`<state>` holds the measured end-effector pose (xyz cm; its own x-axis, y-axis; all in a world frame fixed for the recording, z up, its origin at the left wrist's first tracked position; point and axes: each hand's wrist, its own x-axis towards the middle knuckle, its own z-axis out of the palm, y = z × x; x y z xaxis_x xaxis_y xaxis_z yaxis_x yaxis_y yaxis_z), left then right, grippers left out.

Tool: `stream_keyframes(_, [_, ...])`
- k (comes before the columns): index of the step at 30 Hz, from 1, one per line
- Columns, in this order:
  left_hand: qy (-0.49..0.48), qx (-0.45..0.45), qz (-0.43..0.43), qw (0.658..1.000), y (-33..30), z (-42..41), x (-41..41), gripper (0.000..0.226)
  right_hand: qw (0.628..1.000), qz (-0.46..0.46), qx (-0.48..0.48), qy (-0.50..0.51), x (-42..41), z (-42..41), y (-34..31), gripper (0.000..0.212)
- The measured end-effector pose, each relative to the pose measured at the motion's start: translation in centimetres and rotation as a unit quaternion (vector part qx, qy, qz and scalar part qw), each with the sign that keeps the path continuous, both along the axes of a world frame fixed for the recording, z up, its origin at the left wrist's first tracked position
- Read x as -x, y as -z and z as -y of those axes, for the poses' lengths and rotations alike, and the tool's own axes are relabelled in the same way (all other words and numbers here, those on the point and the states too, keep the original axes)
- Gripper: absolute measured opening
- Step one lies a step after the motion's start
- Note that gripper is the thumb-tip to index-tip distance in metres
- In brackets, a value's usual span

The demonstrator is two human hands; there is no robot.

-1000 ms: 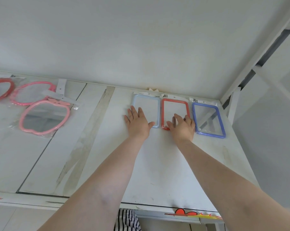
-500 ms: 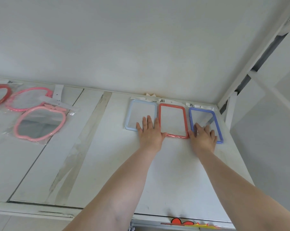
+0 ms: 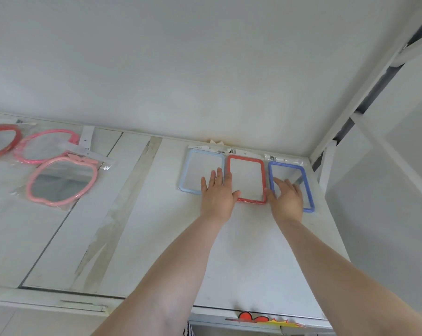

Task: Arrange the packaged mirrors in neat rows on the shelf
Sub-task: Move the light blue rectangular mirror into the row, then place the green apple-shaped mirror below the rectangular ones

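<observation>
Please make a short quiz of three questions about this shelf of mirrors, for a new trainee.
1. True or false: the red rectangular mirror lies between the light blue mirror and the dark blue mirror.
2. Which mirror does the right hand rest on? A) red B) dark blue C) pink
3. Fill in: the pink apple-shaped mirror lies on the ____ part of the shelf.

Key: 1 true; 2 B; 3 left

Both your bare arms reach forward, near parallel. Your left hand (image 3: 217, 194) lies flat, fingers (image 3: 219, 175) spread; your right hand (image 3: 287, 198) likewise, palm down.
</observation>
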<state>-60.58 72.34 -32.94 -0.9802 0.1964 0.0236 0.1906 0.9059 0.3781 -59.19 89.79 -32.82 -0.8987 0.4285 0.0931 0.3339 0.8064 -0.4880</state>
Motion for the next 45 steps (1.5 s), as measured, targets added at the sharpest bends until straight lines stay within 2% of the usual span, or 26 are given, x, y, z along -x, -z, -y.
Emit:
stream_keyframes(6, [0.018, 0.013, -0.024, 0.999, -5.2, 3.0, -3.0, 0.044, 0.997, 0.023, 0.001, -0.072, -2.5, 4.6, -4.6, 0.041])
stream_keyframes(15, [-0.067, 0.04, 0.049, 0.996, -6.6, 11.1, -11.3, 0.052, 0.965, 0.089, 0.001, -0.245, -7.9, 12.2, -6.1, 0.043])
stream_keyframes(21, [-0.106, 0.04, 0.049, 0.992, -7.0, 17.9, -14.5, 0.053, 0.951, 0.093, -0.012, -0.294, -11.2, 18.8, -6.2, 0.043])
stream_keyframes(29, [-0.151, 0.059, 0.089, 0.983, -5.8, 33.6, -21.8, 0.053, 0.934, 0.098, -0.009, -0.345, -15.7, 33.5, -5.6, 0.043])
stream_keyframes(33, [-0.184, 0.048, 0.081, 0.978, -5.8, 42.9, -26.2, 0.051, 0.931, 0.096, 0.021, -0.353, -18.5, 42.1, -5.5, 0.043])
stream_keyframes(36, [-0.207, 0.049, 0.069, 0.975, -6.5, 49.3, -28.6, 0.039, 0.923, 0.098, 0.017, -0.373, -20.0, 48.0, -5.7, 0.045])
stream_keyframes(38, [-0.225, 0.05, 0.065, 0.971, -7.1, 53.7, -30.2, 0.04, 0.92, 0.092, 0.013, -0.382, -21.2, 52.3, -5.8, 0.045])
stream_keyframes(41, [-0.232, 0.052, 0.051, 0.97, -7.8, 58.0, -31.6, 0.051, 0.915, 0.109, 0.003, -0.388, -22.8, 56.9, -6.1, 0.045])
stream_keyframes(45, [-0.224, 0.06, 0.036, 0.972, -8.5, 61.4, -31.2, 0.047, 0.908, 0.111, -0.018, -0.404, -23.2, 60.7, -6.5, 0.046])
